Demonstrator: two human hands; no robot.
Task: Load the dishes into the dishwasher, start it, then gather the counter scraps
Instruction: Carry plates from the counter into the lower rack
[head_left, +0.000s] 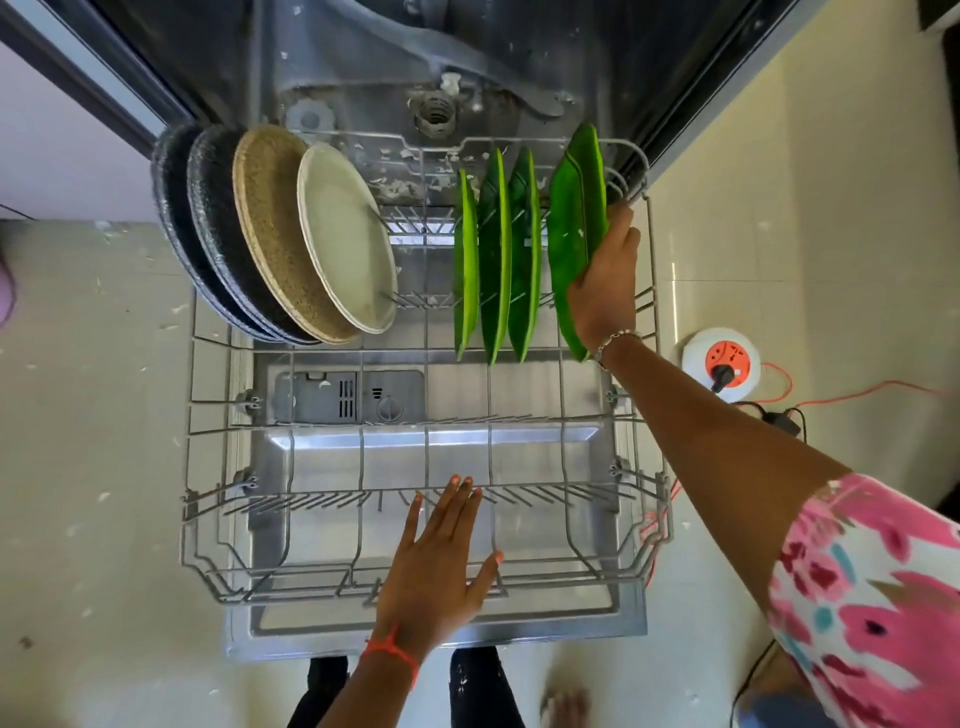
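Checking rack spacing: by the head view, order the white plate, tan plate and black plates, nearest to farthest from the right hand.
1. White plate, left of the right hand, which holds a green plate.
2. Tan plate, further left.
3. Black plates, farthest left.

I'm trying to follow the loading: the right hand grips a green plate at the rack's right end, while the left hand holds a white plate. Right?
Not quite. The head view shows the left hand open over the front of the rack, holding nothing. The right hand does grip the green plate at the rack's right end.
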